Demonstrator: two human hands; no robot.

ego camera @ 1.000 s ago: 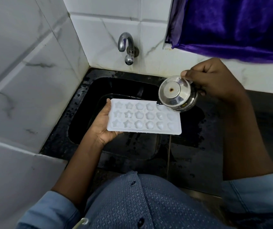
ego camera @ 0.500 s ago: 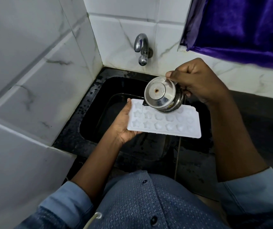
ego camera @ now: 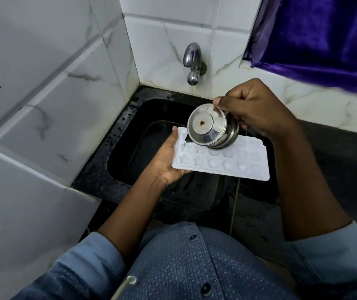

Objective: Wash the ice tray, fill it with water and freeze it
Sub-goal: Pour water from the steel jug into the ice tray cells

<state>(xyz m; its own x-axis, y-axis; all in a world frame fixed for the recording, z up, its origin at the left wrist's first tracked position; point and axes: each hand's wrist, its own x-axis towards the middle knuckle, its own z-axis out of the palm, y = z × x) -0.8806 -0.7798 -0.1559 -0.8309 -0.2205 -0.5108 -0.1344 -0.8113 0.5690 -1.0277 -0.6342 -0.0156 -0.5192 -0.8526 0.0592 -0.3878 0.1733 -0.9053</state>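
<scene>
Left hand (ego camera: 166, 160) grips the white ice tray (ego camera: 223, 158) by its short edge, level over the black sink (ego camera: 117, 156) to catch spills, while right hand (ego camera: 253, 109) clasps a tipped steel pot (ego camera: 211, 126), pouring water into the end cells.

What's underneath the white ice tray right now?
The left hand supports the white ice tray from below at its left end, over the black sink. The sink floor directly beneath the tray is hidden.

Shiny steel pot (ego camera: 212, 126), matt white plastic ice tray (ego camera: 227, 163), glossy marble-look tiles (ego camera: 43, 72).
</scene>
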